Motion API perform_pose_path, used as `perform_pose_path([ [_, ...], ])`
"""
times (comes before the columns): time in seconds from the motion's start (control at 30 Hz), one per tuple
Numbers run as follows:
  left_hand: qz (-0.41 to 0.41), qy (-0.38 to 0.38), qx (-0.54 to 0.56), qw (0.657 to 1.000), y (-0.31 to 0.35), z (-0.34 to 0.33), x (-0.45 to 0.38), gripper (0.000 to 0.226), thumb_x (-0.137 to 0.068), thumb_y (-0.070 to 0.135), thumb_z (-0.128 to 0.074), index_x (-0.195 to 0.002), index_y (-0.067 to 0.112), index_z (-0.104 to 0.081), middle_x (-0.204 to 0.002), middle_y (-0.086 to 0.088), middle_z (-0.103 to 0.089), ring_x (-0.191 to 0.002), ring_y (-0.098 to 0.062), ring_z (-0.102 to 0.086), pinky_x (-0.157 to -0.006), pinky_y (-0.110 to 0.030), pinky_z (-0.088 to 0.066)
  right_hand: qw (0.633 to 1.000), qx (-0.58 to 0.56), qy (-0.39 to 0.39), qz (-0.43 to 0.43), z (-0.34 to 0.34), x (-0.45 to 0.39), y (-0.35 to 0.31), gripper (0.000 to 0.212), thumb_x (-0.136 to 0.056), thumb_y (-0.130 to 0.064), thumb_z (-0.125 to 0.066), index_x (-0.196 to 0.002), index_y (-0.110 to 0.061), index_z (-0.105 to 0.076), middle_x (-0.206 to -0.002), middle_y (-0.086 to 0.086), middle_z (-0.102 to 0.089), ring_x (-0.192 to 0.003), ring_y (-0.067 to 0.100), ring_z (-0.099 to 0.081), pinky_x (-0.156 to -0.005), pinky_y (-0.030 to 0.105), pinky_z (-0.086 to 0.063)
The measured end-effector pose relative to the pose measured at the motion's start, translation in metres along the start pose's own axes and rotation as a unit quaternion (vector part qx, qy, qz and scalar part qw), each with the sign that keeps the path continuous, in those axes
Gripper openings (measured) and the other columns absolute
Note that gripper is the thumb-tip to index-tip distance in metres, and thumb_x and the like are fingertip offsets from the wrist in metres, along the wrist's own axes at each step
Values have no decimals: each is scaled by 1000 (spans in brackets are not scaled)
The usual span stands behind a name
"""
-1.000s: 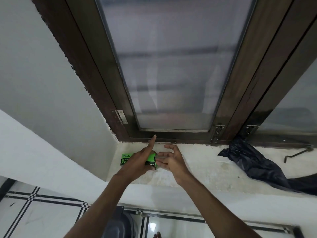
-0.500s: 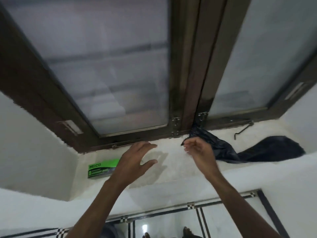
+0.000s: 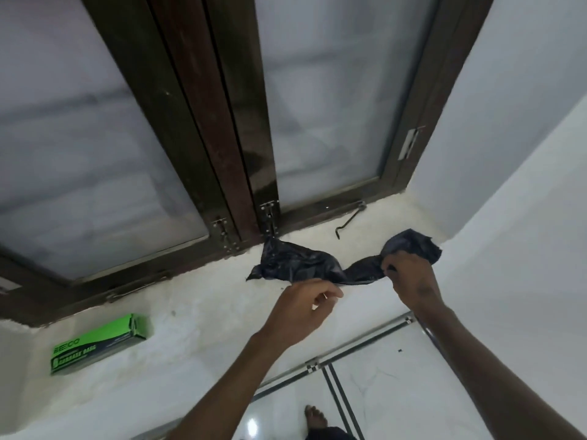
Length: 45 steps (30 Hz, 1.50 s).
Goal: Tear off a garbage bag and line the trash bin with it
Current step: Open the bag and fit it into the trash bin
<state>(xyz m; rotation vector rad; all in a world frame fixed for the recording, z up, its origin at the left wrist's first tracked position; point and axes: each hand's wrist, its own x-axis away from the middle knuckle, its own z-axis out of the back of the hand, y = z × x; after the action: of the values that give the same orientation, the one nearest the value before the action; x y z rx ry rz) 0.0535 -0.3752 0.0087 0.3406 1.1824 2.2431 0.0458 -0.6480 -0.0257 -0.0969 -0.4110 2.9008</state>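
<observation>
Here the left hand [image 3: 300, 308] has its grip curled at the near edge of the crumpled black plastic garbage bag [image 3: 301, 263] on the white windowsill [image 3: 197, 315]; farther right, the right hand [image 3: 409, 274] pinches its bunched end. A green cardboard bag box [image 3: 98, 344] lies far left.

Crinkled glossy black plastic bag [image 3: 298, 262]; rough matt sill [image 3: 203, 312]; frosted glass [image 3: 320, 100]

1. A black garbage bag [image 3: 305, 263] lies crumpled on the white window sill [image 3: 197, 315].
2. The right hand [image 3: 411, 274] grips its right part.
3. The left hand [image 3: 301, 308] hovers half-curled at its near edge.
4. A green garbage-bag box [image 3: 98, 344] sits well left.
</observation>
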Motion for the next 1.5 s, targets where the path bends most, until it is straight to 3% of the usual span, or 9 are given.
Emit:
perform_pose_path([
  [0.1, 47, -20, 24, 998, 12, -14, 12, 20, -94, 27, -59, -106, 24, -76, -103, 15, -75, -91, -1, -68, -84, -25, -56, 979, -188, -25, -77, 10, 20, -10, 5, -89, -14, -67, -86, -19, -68, -79, -5, -67, -80, 21, -65, -72, 35, -52],
  [0.3, 124, -61, 134, 981, 43, -43, 65, 30, -86, 47, -68, -113, 34, -69, -111, 18, -71, -99, 4, -66, -88, -21, -55, 843, -513, -38, -158, 32, 111, -61, 14, -89, -16, -73, -91, -6, -64, -81, 12, -73, -70, 15, -69, -59, 25, -55],
  [0.47, 159, -14, 179, 971, 44, -60, 135, 24, -85, 23, -73, -106, 28, -63, -100, 11, -70, -86, -6, -71, -78, -27, -58, 774, -603, -14, -190, 19, 190, -105, 22, -90, -15, -72, -92, 1, -57, -77, 18, -69, -62, 19, -67, -53, 23, -53],
  [0.63, 196, 76, 180, 961, 25, -57, 234, 4, -87, 16, -72, -91, 16, -72, -88, -1, -72, -77, -16, -69, -74, -30, -58, 752, -622, 9, -217, -6, 269, -135, 19, -87, -19, -75, -85, -9, -60, -88, 23, -64, -80, 30, -65, -74, 41, -56],
  [0.8, 298, 212, 315, 876, 21, -53, 318, 22, -98, 26, -61, -90, 6, -67, -87, -9, -70, -73, -14, -68, -57, -23, -57, 723, -641, -18, -255, -21, 344, -157, 14, -89, -18, -73, -84, -11, -62, -84, 10, -68, -82, 24, -65, -81, 40, -55],
  [0.97, 354, 293, 367, 809, 30, -48, 391, 38, -105, 36, -44, -88, 6, -61, -88, -11, -70, -74, -22, -65, -56, -22, -56, 774, -583, -28, -245, -22, 405, -160, 12, -93, -19, -69, -90, -8, -65, -83, 2, -69, -82, 19, -65, -70, 26, -52],
  [1.13, 341, 320, 366, 805, 51, -67, 438, 49, -105, 38, -41, -100, -6, -60, -99, -24, -70, -89, -28, -70, -75, -37, -63, 950, -304, -71, -17, -25, 461, -175, 18, -90, -46, -62, -99, -30, -67, -103, -12, -65, -102, 5, -59, -85, 22, -47],
  [1.3, 332, 310, 335, 825, 74, -91, 488, 50, -102, 45, -46, -97, 0, -68, -94, -20, -74, -90, -31, -71, -81, -44, -61, 904, -340, -229, 119, -5, 516, -205, 44, -80, -48, -75, -121, -40, -59, -111, -28, -62, -105, -11, -57, -84, 9, -44],
  [1.5, 363, 390, 389, 751, 90, -92, 557, 40, -103, 40, -45, -86, 8, -62, -87, -16, -68, -84, -27, -67, -80, -40, -57, 911, -374, -161, 67, -36, 562, -202, 28, -83, 1, -65, -94, -25, -69, -91, -15, -69, -83, 5, -66, -66, 12, -52],
])
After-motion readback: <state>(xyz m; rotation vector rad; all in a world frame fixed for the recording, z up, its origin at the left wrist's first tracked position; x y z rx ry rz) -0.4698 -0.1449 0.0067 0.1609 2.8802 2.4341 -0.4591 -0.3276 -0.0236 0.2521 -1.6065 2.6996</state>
